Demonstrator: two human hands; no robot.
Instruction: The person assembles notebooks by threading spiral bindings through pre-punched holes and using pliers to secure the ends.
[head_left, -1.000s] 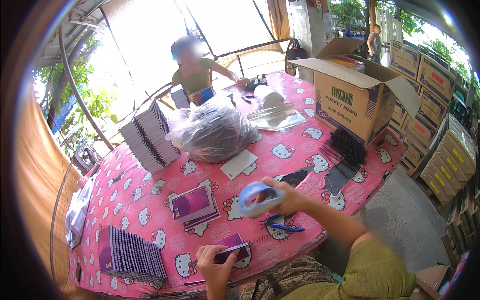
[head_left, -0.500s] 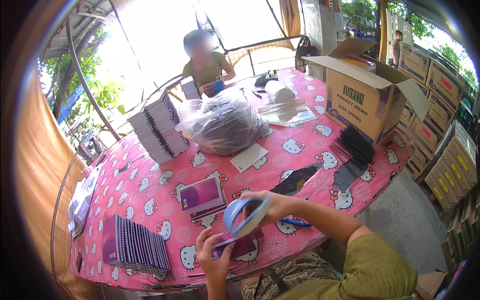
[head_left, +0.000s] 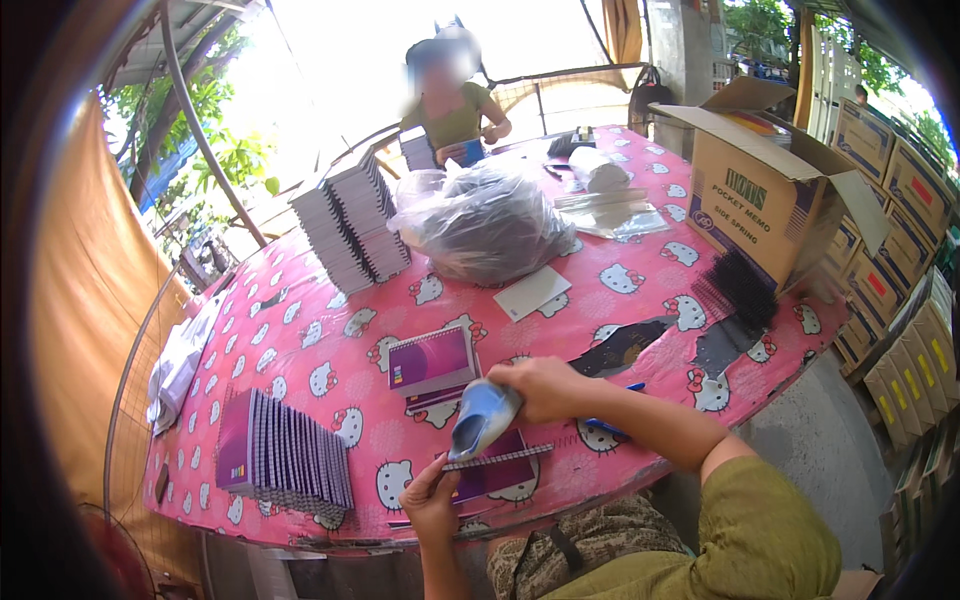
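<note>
My right hand (head_left: 540,389) is closed around a hollow, rounded blue-and-whitish object (head_left: 485,418) whose exact kind I cannot make out. Its lower end is at or just above the bound edge of a purple spiral notebook (head_left: 505,474) near the table's front edge. The fingers of my left hand (head_left: 431,500) pinch the left end of that notebook's bound edge. Just beyond lies a small pile of purple spiral notebooks (head_left: 433,362). A blue-handled tool (head_left: 606,428) rests partly behind my right forearm.
A tall stack of purple notebooks (head_left: 285,455) stands at left. Farther back are white-paged stacks (head_left: 350,225), a filled plastic bag (head_left: 485,225), an open carton (head_left: 745,205) and black binding coils (head_left: 738,285). A co-worker (head_left: 455,115) holds something blue across the pink table (head_left: 330,415).
My right hand has tilted the blue object from a ring-like view to pointing down at the notebook's bound edge. My left hand has closed its fingers more. The whole view has shifted slightly.
</note>
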